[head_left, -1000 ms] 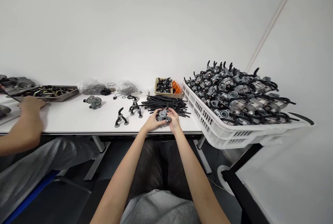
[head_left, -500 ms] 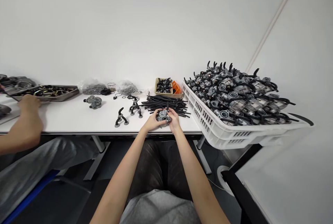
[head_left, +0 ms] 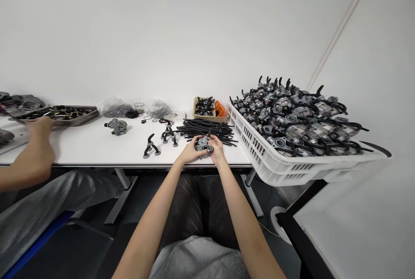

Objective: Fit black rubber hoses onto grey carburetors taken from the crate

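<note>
Between my two hands, near the table's front edge, is a grey metal carburetor-like part (head_left: 203, 144) with a short black tube standing up from it. My left hand (head_left: 189, 151) grips its left side, and my right hand (head_left: 217, 148) is closed on its right side. Right behind them lies a pile of black tubes (head_left: 207, 130). To the left stand small black branched hoses with grey ends (head_left: 151, 146), and farther left another grey metal part (head_left: 116, 127) sits on the white table (head_left: 87, 145).
A white crate (head_left: 272, 164) heaped with metal parts stands at the right. Behind the tubes are a yellow bin (head_left: 195, 107) and an orange basket (head_left: 221, 109). Plastic bags (head_left: 158, 109) lie at the back. Another person's hand (head_left: 40, 134) is beside a metal tray (head_left: 82, 120) at left.
The other person's hand at left has shifted slightly to the right. My hands hold nearly the same position around the metal part.
</note>
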`<act>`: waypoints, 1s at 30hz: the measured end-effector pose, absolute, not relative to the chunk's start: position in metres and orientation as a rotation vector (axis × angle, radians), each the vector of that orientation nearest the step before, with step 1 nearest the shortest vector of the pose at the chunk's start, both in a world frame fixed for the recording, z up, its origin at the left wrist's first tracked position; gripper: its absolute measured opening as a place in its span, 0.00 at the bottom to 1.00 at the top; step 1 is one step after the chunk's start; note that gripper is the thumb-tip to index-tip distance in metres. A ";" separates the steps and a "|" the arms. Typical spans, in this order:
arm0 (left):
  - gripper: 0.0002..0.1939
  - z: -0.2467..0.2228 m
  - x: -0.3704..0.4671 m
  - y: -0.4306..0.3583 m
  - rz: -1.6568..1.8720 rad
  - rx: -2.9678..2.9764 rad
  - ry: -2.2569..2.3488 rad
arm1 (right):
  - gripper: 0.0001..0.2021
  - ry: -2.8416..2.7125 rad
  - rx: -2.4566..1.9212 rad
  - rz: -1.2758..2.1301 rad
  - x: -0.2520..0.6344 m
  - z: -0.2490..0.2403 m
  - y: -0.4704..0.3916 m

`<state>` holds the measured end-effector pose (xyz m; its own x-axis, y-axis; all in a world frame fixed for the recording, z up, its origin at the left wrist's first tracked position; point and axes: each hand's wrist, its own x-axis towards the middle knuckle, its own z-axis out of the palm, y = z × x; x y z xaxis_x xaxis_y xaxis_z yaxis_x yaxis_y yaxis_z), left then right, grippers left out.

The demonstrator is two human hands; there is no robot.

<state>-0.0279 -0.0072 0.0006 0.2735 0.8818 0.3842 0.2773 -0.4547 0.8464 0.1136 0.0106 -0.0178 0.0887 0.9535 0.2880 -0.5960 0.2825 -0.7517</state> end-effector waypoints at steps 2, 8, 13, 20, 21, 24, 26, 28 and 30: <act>0.37 0.001 -0.028 -0.007 1.175 1.888 1.044 | 0.11 -0.862 -0.511 1.232 0.114 -0.017 0.010; 0.37 0.002 -0.027 -0.008 1.171 1.899 1.019 | 0.07 -0.848 -0.488 1.262 0.114 -0.016 0.009; 0.37 0.003 -0.027 -0.009 1.167 1.905 1.013 | 0.09 -0.828 -0.470 1.273 0.115 -0.017 0.010; 0.37 0.004 -0.027 -0.010 1.163 1.907 1.019 | 0.10 -0.820 -0.454 1.270 0.115 -0.018 0.011; 0.37 0.004 -0.026 -0.010 1.162 1.908 1.020 | 0.10 -0.817 -0.458 1.271 0.115 -0.018 0.011; 0.37 0.004 -0.026 -0.010 1.157 1.912 1.022 | 0.10 -0.809 -0.468 1.274 0.115 -0.019 0.012; 0.36 0.004 -0.026 -0.010 1.155 1.915 1.026 | 0.09 -0.805 -0.472 1.275 0.115 -0.019 0.013; 0.36 0.003 -0.027 -0.009 1.154 1.916 1.031 | 0.09 -0.803 -0.477 1.274 0.115 -0.019 0.013; 0.36 0.003 -0.027 -0.008 1.155 1.919 1.034 | 0.08 -0.804 -0.483 1.272 0.115 -0.020 0.014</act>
